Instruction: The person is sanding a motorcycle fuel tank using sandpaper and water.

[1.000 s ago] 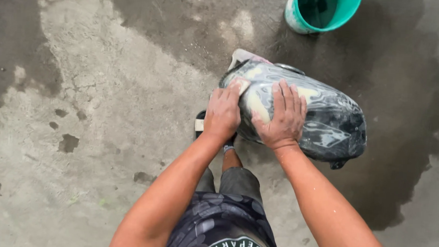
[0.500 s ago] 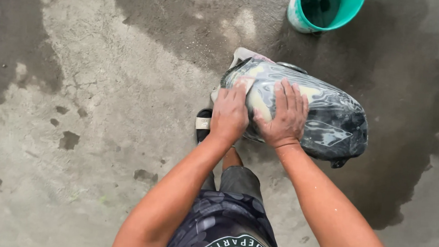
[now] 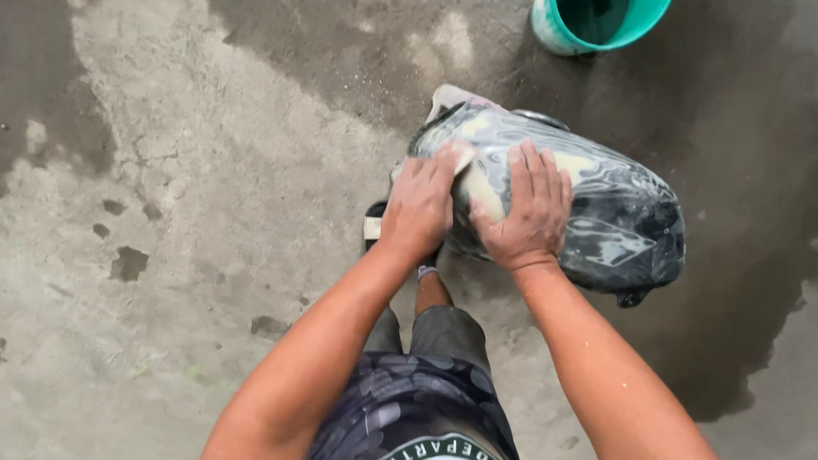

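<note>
A dark, glossy fuel tank [image 3: 617,211] with pale yellowish patches and wet grey smears lies on its side on the wet concrete floor [image 3: 199,202]. My left hand [image 3: 419,203] curls over the tank's left end, fingers bent around its edge. Just beside it, my right hand [image 3: 525,212] lies flat on the top of the tank with the fingers spread over a pale patch. Whether anything sits under either palm is hidden. Both forearms reach forward from the bottom of the view.
A green bucket [image 3: 556,29] stands at the top right, cut off by the frame. My foot in a dark sandal [image 3: 373,228] is tucked under the tank's left end. Dark wet patches spread over the floor around the tank and on the right.
My left hand has shifted slightly along the tank's left end. The right hand stays pressed on the same spot, and the tank has not moved.
</note>
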